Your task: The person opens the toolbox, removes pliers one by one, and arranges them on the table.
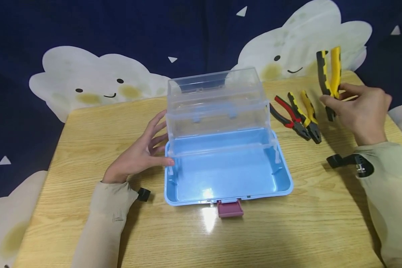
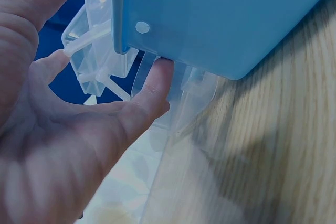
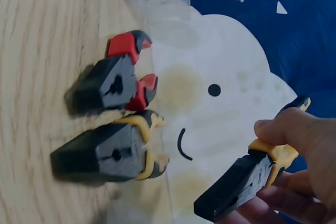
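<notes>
A blue toolbox [image 1: 227, 175] stands open on the table, its clear upper trays [image 1: 217, 108] raised at the back. My left hand [image 1: 140, 152] holds its left back corner, thumb over the rim and fingers spread along the side and behind. The left wrist view shows one fingertip against the box's [image 2: 210, 19] back edge. My right hand [image 1: 365, 108] grips yellow-and-black pliers [image 1: 335, 70] near the joint, handles up and head down, raised at the right. Below and left of it lie red-and-black pliers [image 1: 289, 111] and another yellow-and-black pair [image 1: 309, 115], side by side.
The wooden table [image 1: 120, 230] extends around the box. A purple latch [image 1: 230, 209] hangs open at the box's front. Behind the table is a dark blue cloth [image 1: 137, 29] with cloud prints. The box's inside floor is bare.
</notes>
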